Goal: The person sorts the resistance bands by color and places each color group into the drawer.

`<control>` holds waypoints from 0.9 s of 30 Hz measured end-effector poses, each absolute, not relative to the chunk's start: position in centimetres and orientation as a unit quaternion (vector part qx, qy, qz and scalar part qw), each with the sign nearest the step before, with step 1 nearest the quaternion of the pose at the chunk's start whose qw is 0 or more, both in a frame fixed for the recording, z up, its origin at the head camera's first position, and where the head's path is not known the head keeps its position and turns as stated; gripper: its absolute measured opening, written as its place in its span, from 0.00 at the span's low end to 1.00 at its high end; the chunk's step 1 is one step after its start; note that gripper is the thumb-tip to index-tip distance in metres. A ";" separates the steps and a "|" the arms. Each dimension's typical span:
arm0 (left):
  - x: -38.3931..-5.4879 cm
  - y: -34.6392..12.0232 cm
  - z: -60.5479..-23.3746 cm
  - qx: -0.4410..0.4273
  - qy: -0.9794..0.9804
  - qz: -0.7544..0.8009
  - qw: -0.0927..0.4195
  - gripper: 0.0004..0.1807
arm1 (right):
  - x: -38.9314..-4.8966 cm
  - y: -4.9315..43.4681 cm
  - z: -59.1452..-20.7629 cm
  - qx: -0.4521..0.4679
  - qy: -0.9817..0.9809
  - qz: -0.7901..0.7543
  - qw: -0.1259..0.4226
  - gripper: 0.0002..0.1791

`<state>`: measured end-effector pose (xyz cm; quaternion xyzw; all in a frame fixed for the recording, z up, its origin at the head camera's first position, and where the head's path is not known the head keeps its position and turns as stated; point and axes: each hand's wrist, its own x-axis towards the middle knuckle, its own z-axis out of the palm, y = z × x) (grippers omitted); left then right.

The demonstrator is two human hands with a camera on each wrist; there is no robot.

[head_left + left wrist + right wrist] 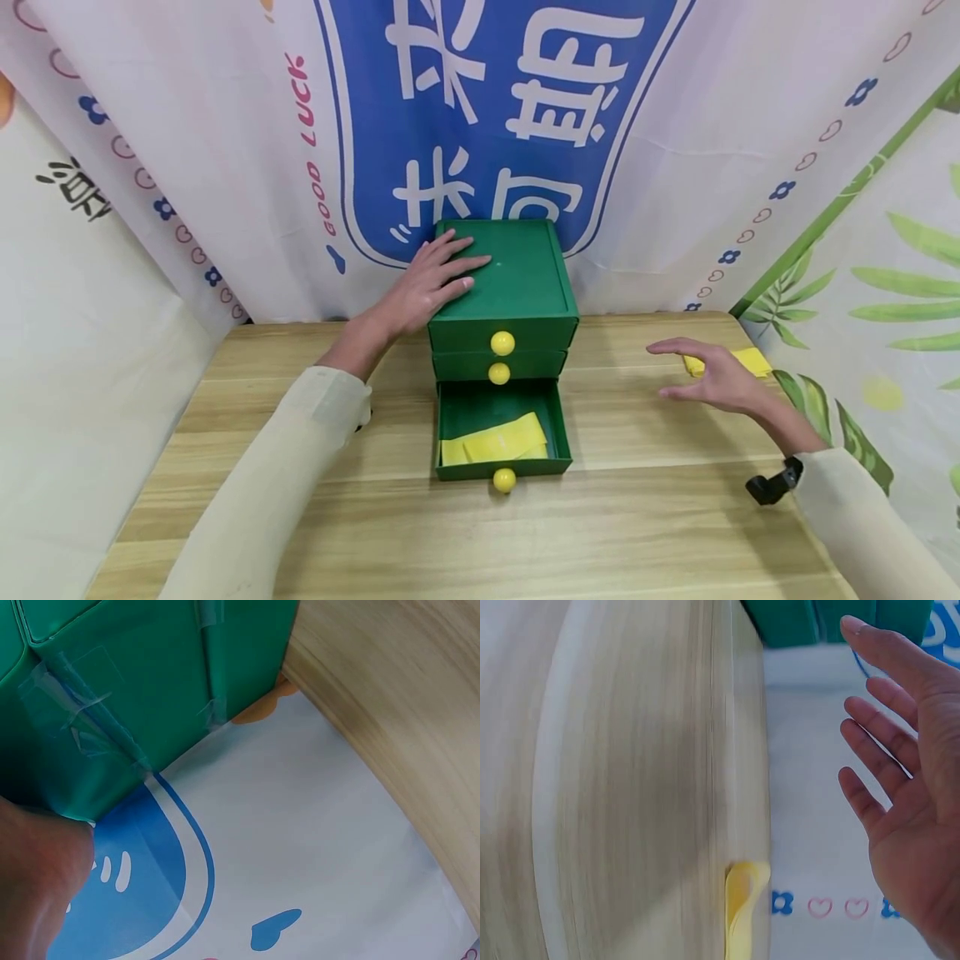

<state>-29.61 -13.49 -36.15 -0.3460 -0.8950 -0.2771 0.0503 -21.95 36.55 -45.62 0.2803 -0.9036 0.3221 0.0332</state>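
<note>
A green drawer box [517, 287] with three drawers and yellow ball knobs stands at the back of the wooden table. Its bottom drawer [450, 404] is pulled out, and folded yellow bands [504, 440] lie inside. My left hand [429, 285] rests on the left part of the box top with its fingers spread. To the right, my right hand [708, 375] is held over the table with fingers extended and thumb apart, holding nothing. Behind it lies another folded yellow band [752, 362], partly hidden by the hand in the head view. The right wrist view shows this band [739, 911] near the table edge.
The wooden table [630, 533] reaches back to a printed cloth [247, 167] hanging right behind the box. The two upper drawers, with knobs [502, 342], are closed. A leaf-patterned cloth [885, 317] borders the right side. Clear tape [94, 712] runs along the box's side.
</note>
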 end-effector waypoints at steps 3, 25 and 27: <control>-29.6 -13.5 -36.2 -0.346 -0.896 -0.275 0.049 0.27 | -22.4 37.5 -46.0 0.263 -0.915 0.306 0.020 0.37; -29.6 -13.5 -36.0 -0.345 -0.898 -0.269 0.047 0.27 | -25.6 43.1 -47.6 0.181 -0.932 0.312 -0.043 0.40; -29.6 -13.5 -35.9 -0.345 -0.897 -0.271 0.047 0.27 | -25.8 43.4 -47.8 0.175 -0.933 0.310 -0.050 0.41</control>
